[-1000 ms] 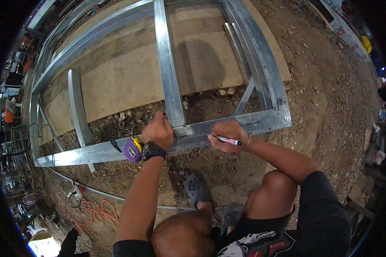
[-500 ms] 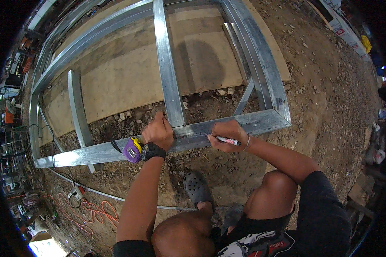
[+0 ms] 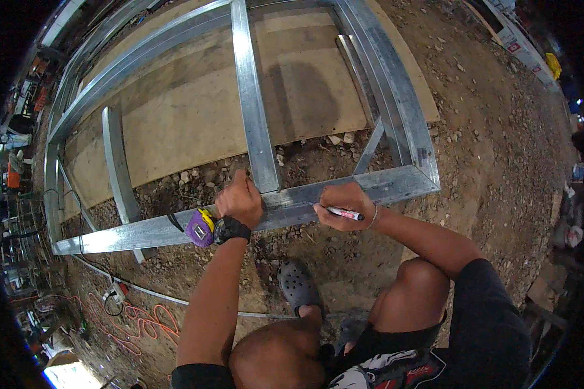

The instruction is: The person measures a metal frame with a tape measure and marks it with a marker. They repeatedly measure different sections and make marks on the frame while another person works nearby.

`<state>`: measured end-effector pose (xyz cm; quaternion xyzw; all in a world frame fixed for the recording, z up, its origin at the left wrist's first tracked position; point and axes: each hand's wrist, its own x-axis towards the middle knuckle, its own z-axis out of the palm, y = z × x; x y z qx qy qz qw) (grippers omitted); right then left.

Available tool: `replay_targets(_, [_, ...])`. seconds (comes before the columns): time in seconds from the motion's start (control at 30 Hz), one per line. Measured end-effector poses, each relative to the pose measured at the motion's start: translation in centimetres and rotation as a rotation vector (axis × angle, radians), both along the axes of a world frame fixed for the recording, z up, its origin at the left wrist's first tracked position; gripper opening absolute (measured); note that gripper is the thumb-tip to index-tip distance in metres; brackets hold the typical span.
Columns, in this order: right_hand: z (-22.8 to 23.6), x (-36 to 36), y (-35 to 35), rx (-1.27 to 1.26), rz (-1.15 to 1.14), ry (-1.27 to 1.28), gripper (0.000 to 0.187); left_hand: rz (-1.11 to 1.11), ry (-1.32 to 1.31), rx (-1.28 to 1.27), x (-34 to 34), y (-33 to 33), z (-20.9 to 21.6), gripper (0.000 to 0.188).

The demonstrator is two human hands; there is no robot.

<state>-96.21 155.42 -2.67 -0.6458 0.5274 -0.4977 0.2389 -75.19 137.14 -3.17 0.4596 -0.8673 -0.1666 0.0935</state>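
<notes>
One marker [image 3: 345, 212], one purple tape measure [image 3: 199, 227], one wristwatch [image 3: 230, 229], one grey clog [image 3: 297, 284], one steel frame [image 3: 175, 224].

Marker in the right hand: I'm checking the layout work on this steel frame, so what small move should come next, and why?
Probably draw a short mark on the steel track. The right hand holds the marker with its tip at the track, while the left hand presses on the track beside the purple tape measure.

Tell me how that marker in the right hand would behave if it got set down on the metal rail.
The marker is a slim round barrel, so it would probably roll along the smooth rail, perhaps off onto the dirt. It looks stiff and light: the right hand pinches it with fingertips alone. The rail's flat top seems narrow, leaving little room to catch it.
</notes>
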Motion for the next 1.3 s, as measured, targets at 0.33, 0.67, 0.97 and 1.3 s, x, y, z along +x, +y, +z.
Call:
replay_targets(0.33, [-0.2, 0.0, 0.0, -0.019, -0.020, 0.042, 0.031, 0.002, 0.026, -0.026, -0.2, 0.2, -0.1, 0.013])
replay_targets(0.67, [-0.2, 0.0, 0.0, -0.017, -0.028, 0.072, 0.032, 0.025, -0.022, 0.042, -0.2, 0.1, 0.2, 0.023])
replay_targets(0.97, [-0.2, -0.2, -0.1, -0.026, -0.027, 0.105, 0.029, 0.021, -0.027, 0.029, -0.1, 0.1, 0.1, 0.023])
replay_targets(1.3, [0.5, -0.2, -0.1, -0.027, -0.053, 0.135, 0.027, 0.022, 0.003, 0.023, 0.0, 0.0, -0.2, 0.021])
